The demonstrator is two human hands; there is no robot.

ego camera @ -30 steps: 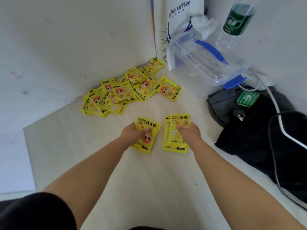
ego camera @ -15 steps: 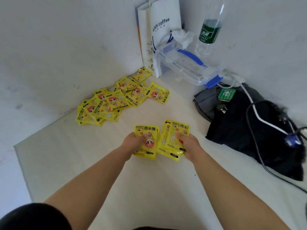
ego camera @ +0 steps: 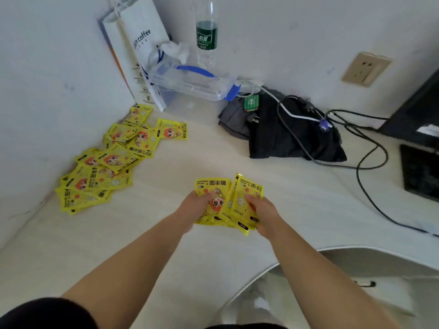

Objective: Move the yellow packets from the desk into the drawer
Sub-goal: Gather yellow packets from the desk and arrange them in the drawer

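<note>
Left hand (ego camera: pixel 197 206) curls its fingers round a bunch of yellow packets (ego camera: pixel 213 189). Right hand (ego camera: pixel 263 211) pinches a second bunch (ego camera: pixel 245 193), touching the first, just over the desk (ego camera: pixel 261 172). A pile of more packets (ego camera: pixel 104 167) lies on the desk by the left wall. A water bottle (ego camera: pixel 206 36) stands far back, behind a clear plastic box (ego camera: pixel 190 84).

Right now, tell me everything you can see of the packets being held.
The held packets are flat, glossy yellow sachets, foil-like, printed with a cartoon face, flowers and HAND WARMER lettering. Several overlap in a loose fan over the desk; whether they touch it is unclear. The left hand grips one bunch, the right hand the other.
</note>
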